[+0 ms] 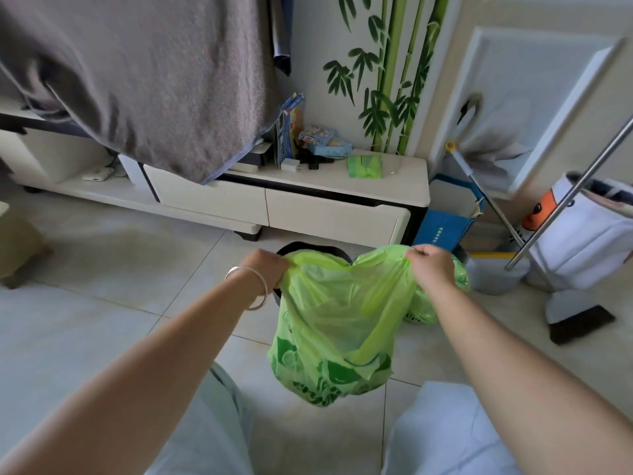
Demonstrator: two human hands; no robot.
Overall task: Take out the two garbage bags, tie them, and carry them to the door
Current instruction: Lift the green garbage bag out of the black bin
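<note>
A light green plastic garbage bag (337,323) with darker green print hangs in the air in front of me, its mouth stretched wide. My left hand (265,270), with a silver bracelet on the wrist, grips the left edge of the mouth. My right hand (433,265) grips the right edge. Behind the bag a dark round bin (313,250) stands on the floor, mostly hidden. A second green garbage bag (460,277) shows behind my right hand, in another bin whose base (416,318) peeks out below.
A low white TV cabinet (308,204) runs along the wall behind the bins. A blue box (448,217), a mop, a broom and a metal pole (561,204) crowd the right side by a white door (534,80). A grey blanket (144,70) hangs at upper left.
</note>
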